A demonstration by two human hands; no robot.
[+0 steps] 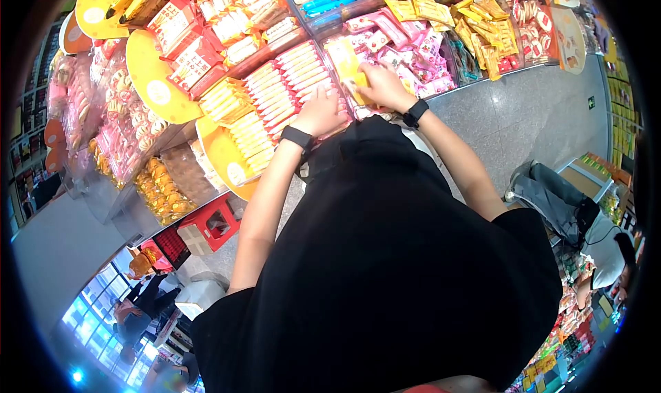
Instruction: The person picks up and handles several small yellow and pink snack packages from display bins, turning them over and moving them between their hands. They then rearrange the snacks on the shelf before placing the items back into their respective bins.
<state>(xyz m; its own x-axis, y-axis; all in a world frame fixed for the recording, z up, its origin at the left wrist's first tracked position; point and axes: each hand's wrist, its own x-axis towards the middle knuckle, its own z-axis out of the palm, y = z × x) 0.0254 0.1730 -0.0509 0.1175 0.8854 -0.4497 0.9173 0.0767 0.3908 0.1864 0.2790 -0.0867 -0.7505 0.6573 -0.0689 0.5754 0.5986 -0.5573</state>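
Both my arms reach over my black shirt to a shop shelf [482, 76] packed with snack packets. My right hand [385, 86], with a black watch on its wrist, grips a yellow and white packet [348, 66] among pink packets [413, 38]. My left hand [320, 110], wearing a black wristband, lies flat on rows of red and white packets [289, 83], fingers spread, holding nothing.
Yellow packets [482, 17] fill the shelf to the right. Orange round signs [155, 76] stick out on the left. A red stool [213, 224] stands on the grey floor [537, 117]. A crouching person [578, 221] works at the right; other people [148, 296] stand at the lower left.
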